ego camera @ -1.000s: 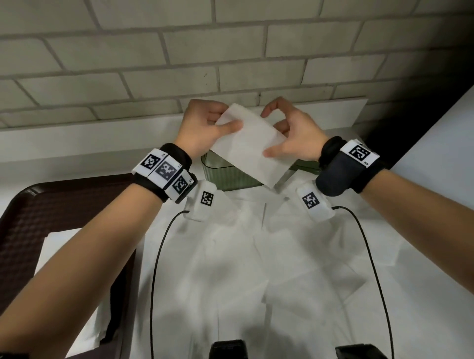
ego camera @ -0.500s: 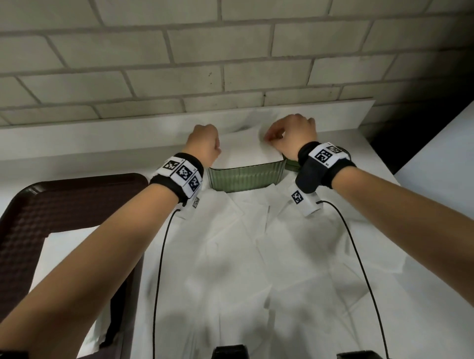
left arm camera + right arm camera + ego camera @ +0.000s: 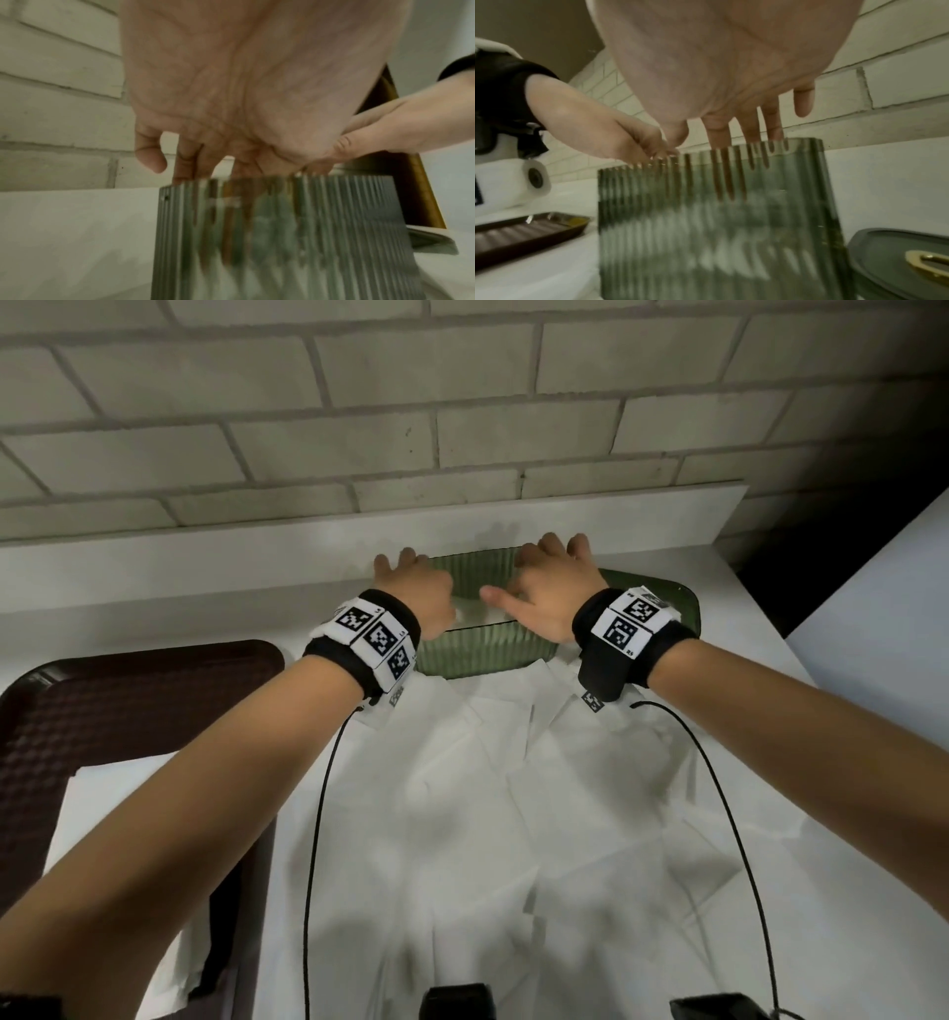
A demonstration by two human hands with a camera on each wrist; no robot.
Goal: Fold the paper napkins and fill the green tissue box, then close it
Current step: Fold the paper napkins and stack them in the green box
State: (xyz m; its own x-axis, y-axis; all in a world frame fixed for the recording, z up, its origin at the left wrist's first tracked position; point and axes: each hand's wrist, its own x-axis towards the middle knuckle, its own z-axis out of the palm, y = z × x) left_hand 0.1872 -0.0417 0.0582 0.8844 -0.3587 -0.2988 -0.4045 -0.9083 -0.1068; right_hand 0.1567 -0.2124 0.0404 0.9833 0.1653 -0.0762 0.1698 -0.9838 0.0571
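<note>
A white tabletop (image 3: 760,618) runs along a pale brick wall (image 3: 462,403), with a dark brown tray (image 3: 102,711) at its left edge holding a white sheet. Loose paper napkins (image 3: 488,814) lie spread and overlapping across the near half of the tabletop, reaching up to the foot of the green tissue box (image 3: 482,649). The ribbed, translucent box stands open near the raised white ledge at the back, and white napkin paper shows blurred through its wall in both wrist views. Its dark green lid (image 3: 898,259), bearing a gold oval slot, lies flat on the tabletop just to the right of the box. Both hands reach down into the open top side by side. The left hand (image 3: 416,593) has its fingers (image 3: 185,162) extended and loose, dipping below the rim on the left side; no grasp is visible. The right hand (image 3: 549,593) likewise points straight fingers (image 3: 749,130) into the box, thumb stretched toward the left hand, gripping nothing visible. Black bands with printed square markers wrap both wrists.
</note>
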